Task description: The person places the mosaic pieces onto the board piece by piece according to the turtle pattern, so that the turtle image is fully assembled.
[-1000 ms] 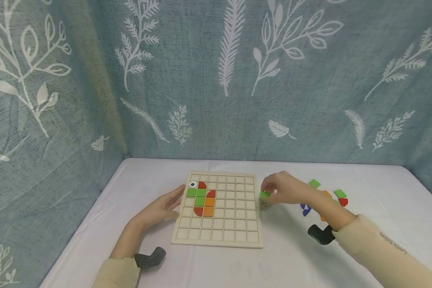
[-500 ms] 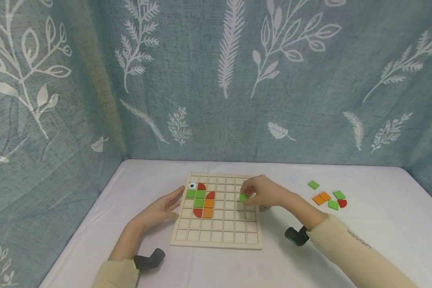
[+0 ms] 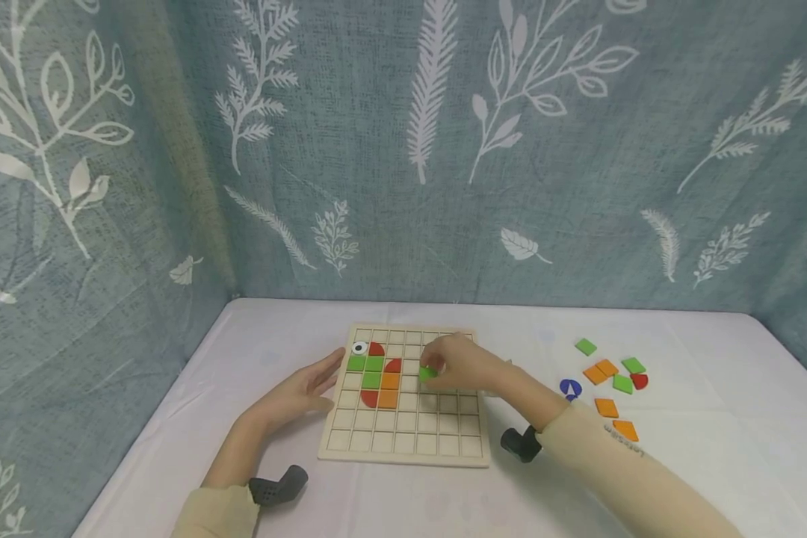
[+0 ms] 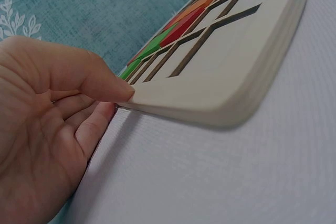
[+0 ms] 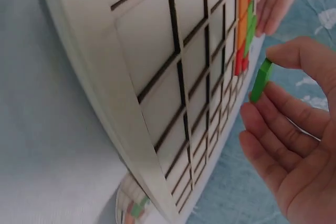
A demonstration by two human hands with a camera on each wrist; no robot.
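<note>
A cream grid board (image 3: 403,442) lies on the table. A white eye tile (image 3: 359,348) and several green, red and orange tiles (image 3: 388,390) sit in its left cells. My left hand (image 3: 297,392) rests at the board's left edge, fingers extended; in the left wrist view its thumb (image 4: 107,82) touches the rim. Above the middle of the board, my right hand (image 3: 460,364) pinches a green square tile (image 5: 262,80) between thumb and fingertips. The right wrist view shows the tile held on edge, apart from the cells.
Loose green tiles (image 3: 586,347), orange tiles (image 3: 607,408), a red tile (image 3: 639,381) and blue pieces (image 3: 570,388) lie right of the board. A rounded object with a coloured pattern (image 5: 128,203) stands by the board's edge, partly out of view. Patterned curtains (image 3: 376,224) hang behind.
My right hand has carried the green tile leftward from beside the board's right edge to over its middle. Blue and orange pieces show again behind the arm. My left hand has stayed put.
</note>
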